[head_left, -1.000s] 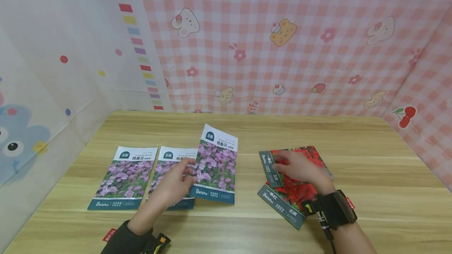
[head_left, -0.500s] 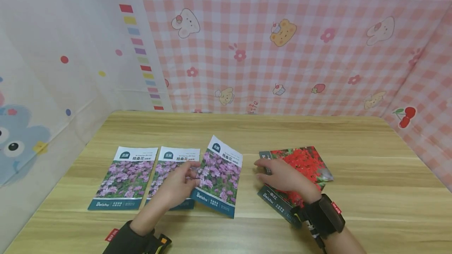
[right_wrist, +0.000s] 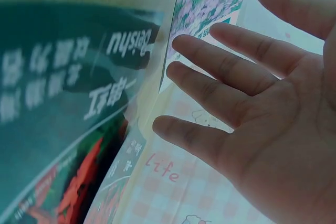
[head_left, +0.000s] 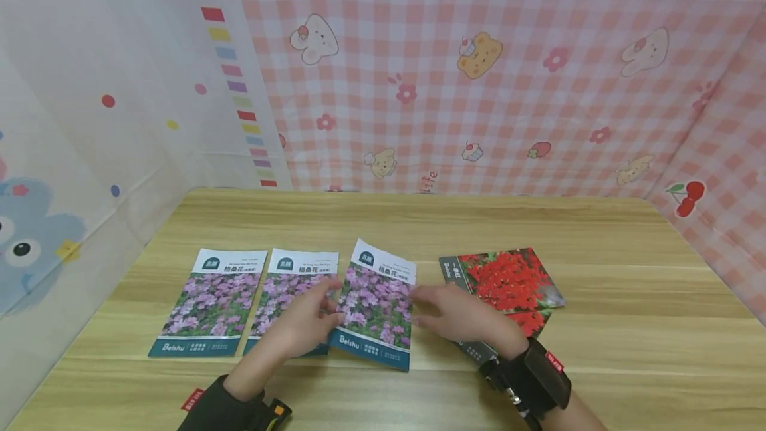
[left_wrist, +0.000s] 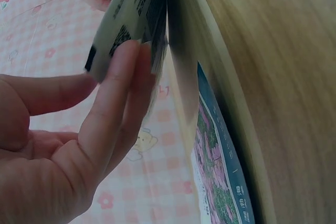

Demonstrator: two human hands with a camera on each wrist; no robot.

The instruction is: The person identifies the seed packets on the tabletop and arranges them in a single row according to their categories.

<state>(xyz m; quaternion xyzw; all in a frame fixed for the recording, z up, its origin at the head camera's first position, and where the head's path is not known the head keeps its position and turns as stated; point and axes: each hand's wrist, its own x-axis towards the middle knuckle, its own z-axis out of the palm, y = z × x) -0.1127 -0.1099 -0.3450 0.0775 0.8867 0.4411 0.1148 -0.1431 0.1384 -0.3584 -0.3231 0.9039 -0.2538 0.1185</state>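
My left hand (head_left: 296, 328) pinches the left edge of a seed packet (head_left: 377, 304) with pink-purple flowers, a white top and a teal bottom band. In the left wrist view, the thumb is on one face and the fingers on the printed back (left_wrist: 137, 11); the packet stands tilted above the table. At its right edge is my right hand (head_left: 463, 314), fingertips right at the edge. The right wrist view shows that hand's fingers (right_wrist: 226, 72) straight and spread. Behind the left hand lies a matching packet (head_left: 278, 291), partly covered.
Another pink-flower packet (head_left: 209, 304) lies flat at the left on the wooden table (head_left: 383, 398). To the right, a red-flower packet (head_left: 511, 281) overlaps a second red-flower packet (head_left: 532, 323), partly hidden under my right forearm. Patterned cloth (head_left: 514, 112) hangs behind the table.
My right hand has moved left from the red-flower packets to the held packet's right edge. The held packet has shifted right and lower, while the left hand keeps its pinch.
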